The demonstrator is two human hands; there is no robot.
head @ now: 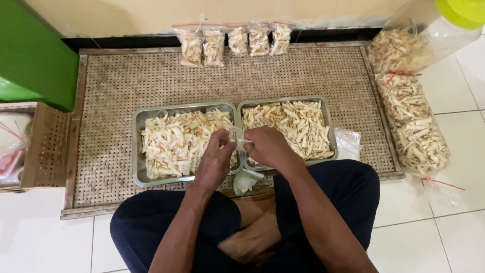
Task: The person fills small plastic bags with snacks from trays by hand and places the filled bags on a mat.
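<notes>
Two metal trays lie side by side on a woven mat (116, 81). The left tray (137, 151) and the right tray (327, 108) are both heaped with pale chip strips. Over the gap between them, my left hand (216, 159) and my right hand (268, 146) pinch a small clear plastic bag (237, 137) from either side. A bunch of crumpled clear bags (246, 179) lies just below my hands, at the mat's front edge. I sit cross-legged in dark trousers.
Several filled small chip bags (237, 43) stand in a row along the mat's far edge by the wall. Two big clear bags of chips (411, 108) lie at the right. A green box (30, 55) is at the left, and more plastic bags (347, 141) lie beside the right tray.
</notes>
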